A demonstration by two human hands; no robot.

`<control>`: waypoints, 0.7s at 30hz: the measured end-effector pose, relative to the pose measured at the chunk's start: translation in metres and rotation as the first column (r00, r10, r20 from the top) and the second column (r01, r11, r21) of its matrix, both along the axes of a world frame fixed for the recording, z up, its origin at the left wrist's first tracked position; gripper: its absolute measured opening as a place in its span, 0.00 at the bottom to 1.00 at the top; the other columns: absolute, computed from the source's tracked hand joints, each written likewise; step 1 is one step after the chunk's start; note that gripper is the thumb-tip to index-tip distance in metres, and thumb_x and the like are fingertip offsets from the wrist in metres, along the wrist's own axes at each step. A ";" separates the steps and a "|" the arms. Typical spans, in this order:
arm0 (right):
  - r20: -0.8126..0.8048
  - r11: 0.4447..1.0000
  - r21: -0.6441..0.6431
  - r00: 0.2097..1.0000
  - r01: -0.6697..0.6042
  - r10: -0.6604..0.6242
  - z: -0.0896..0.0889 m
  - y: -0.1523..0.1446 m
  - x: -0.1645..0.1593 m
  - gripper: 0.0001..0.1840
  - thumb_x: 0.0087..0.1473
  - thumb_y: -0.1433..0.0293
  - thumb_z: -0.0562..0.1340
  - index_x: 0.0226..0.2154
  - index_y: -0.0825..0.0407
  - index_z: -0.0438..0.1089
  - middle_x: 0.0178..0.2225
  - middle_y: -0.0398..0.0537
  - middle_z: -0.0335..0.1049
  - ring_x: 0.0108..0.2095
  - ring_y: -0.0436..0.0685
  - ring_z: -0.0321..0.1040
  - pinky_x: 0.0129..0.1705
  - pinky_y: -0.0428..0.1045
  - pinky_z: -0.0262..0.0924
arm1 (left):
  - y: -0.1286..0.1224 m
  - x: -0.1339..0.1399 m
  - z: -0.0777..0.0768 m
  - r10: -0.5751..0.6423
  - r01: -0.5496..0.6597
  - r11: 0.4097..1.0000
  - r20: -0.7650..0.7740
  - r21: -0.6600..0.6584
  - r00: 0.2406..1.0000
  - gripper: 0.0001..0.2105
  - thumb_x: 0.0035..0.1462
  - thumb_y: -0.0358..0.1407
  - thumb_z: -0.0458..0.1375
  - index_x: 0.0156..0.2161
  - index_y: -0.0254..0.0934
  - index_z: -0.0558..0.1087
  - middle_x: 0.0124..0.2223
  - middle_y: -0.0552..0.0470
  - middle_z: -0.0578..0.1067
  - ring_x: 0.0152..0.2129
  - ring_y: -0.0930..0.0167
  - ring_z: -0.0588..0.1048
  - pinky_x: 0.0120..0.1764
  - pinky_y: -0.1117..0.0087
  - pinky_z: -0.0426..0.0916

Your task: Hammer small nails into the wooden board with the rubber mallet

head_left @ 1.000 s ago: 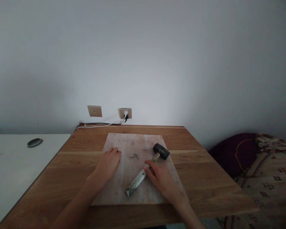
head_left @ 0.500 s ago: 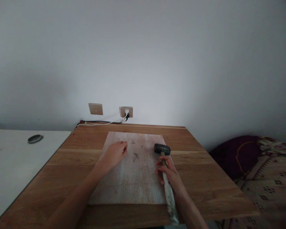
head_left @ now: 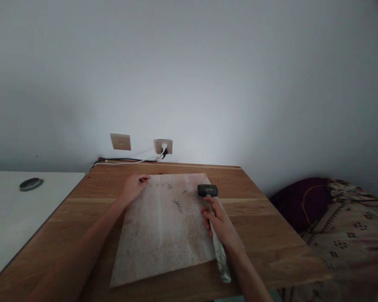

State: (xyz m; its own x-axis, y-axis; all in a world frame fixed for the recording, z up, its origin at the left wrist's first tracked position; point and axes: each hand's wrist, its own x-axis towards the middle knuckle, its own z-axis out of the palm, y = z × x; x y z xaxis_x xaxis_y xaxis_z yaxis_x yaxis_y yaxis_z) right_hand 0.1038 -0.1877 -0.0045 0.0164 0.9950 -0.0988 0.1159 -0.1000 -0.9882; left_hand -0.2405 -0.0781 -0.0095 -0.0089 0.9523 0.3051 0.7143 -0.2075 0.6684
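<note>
A pale, worn wooden board (head_left: 164,243) lies turned at a slant on the wooden table. At its far left corner is my left hand (head_left: 135,186), its fingers curled on the board's edge. My right hand (head_left: 219,222) is wrapped around the handle of a black-headed mallet (head_left: 207,190), by the board's right edge. The mallet lies low along that side, with its pale, stained handle end pointing towards me. Several small nails (head_left: 178,205) are scattered over the upper half of the board, between my hands.
The wooden table (head_left: 258,239) stands against a wall. Cables run along its back edge to a socket (head_left: 163,147). To the left, a white surface (head_left: 6,222) bears a dark oval object (head_left: 31,183). Patterned fabric (head_left: 349,239) and a purple cushion (head_left: 302,205) are at the right.
My left hand has moved left from over the board to its far corner. The board has turned, its near left corner now closer to me. The mallet stays in my right hand.
</note>
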 end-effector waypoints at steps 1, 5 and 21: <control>0.009 1.000 0.013 1.000 0.014 -0.014 -0.001 0.001 0.000 0.35 0.51 0.62 0.59 0.61 0.48 0.56 0.29 0.40 0.66 0.17 0.51 0.58 0.13 0.45 0.50 | -0.001 -0.002 -0.003 -0.019 0.018 1.000 0.014 0.016 1.000 0.10 0.57 0.35 0.58 0.39 0.38 0.81 0.39 0.47 0.82 0.34 0.65 0.79 0.44 0.64 0.73; 0.104 0.997 0.054 0.993 0.047 -0.052 -0.008 0.000 -0.002 0.42 0.56 0.60 0.58 0.69 0.50 0.46 0.28 0.40 0.66 0.16 0.52 0.57 0.13 0.47 0.52 | -0.004 -0.001 -0.011 -0.063 0.061 0.995 0.034 0.077 0.997 0.10 0.60 0.36 0.57 0.40 0.39 0.81 0.39 0.47 0.82 0.33 0.66 0.78 0.44 0.64 0.73; 0.397 0.993 0.089 0.911 0.082 -0.110 -0.006 0.028 -0.001 0.23 0.57 0.60 0.57 0.53 0.53 0.66 0.18 0.38 0.63 0.15 0.56 0.62 0.14 0.50 0.57 | 0.039 0.003 -0.018 -0.156 0.136 0.986 0.248 0.094 0.956 0.09 0.58 0.37 0.59 0.40 0.38 0.79 0.39 0.49 0.83 0.33 0.68 0.77 0.42 0.67 0.73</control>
